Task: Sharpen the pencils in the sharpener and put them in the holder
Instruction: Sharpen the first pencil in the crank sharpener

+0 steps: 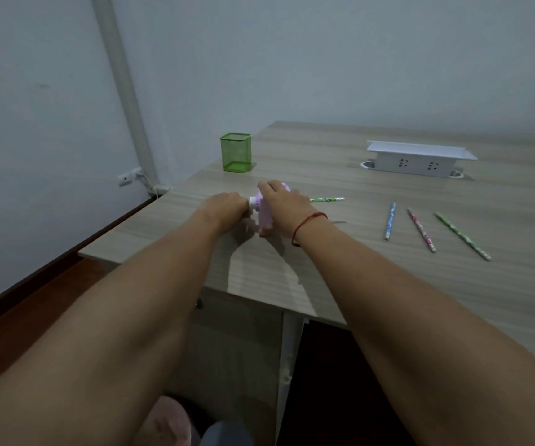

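Observation:
A small pink and lilac pencil sharpener (263,211) stands near the table's left edge. My right hand (284,202) lies over its top and grips it. My left hand (227,206) is curled at its left side, where the white crank hub shows; the handle itself is hidden by my fingers. A green patterned pencil (327,199) sticks out to the right from behind my right hand. Three more pencils lie to the right: a blue one (390,220), a pink one (421,230) and a green one (462,235). The green mesh holder (236,152) stands behind the sharpener.
A white socket box (416,159) sits at the back right of the wooden table (372,284). The table's left edge runs close beside my left hand. A wall and a white pipe rise behind, left of the table.

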`<state>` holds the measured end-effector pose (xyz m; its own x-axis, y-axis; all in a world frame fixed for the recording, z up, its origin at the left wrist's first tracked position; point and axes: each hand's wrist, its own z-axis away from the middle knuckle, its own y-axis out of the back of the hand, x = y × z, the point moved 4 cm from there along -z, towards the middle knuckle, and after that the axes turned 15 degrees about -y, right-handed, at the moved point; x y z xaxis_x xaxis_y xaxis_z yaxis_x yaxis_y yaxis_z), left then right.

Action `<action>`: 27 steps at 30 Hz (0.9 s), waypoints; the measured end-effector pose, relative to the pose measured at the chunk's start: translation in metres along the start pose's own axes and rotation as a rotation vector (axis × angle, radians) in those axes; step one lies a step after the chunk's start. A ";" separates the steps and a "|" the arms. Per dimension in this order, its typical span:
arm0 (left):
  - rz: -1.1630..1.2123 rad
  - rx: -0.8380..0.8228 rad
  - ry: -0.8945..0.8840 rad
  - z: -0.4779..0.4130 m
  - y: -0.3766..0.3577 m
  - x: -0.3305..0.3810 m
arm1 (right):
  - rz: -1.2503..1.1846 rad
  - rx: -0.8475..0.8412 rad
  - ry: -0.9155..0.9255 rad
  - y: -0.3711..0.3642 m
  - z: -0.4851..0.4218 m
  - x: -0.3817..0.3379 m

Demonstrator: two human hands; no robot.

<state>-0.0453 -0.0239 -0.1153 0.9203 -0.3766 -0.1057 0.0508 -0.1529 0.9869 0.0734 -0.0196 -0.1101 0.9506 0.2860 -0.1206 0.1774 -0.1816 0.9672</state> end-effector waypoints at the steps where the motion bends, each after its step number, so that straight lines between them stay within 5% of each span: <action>1: -0.049 0.008 -0.006 -0.003 0.004 -0.002 | 0.001 0.004 0.001 0.000 0.001 0.000; 6: -0.219 0.028 -0.064 -0.009 0.011 -0.006 | -0.006 -0.020 -0.053 0.003 0.000 0.001; 18: -0.121 0.354 -0.201 0.019 0.046 0.001 | 0.044 -0.012 -0.078 0.012 0.006 -0.007; 27: -0.095 0.420 -0.240 0.045 0.036 0.018 | 0.022 -0.002 -0.095 0.009 0.007 -0.007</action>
<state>-0.0442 -0.0770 -0.0871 0.8011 -0.5358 -0.2667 -0.0762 -0.5333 0.8425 0.0699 -0.0302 -0.1025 0.9742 0.1911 -0.1202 0.1560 -0.1850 0.9703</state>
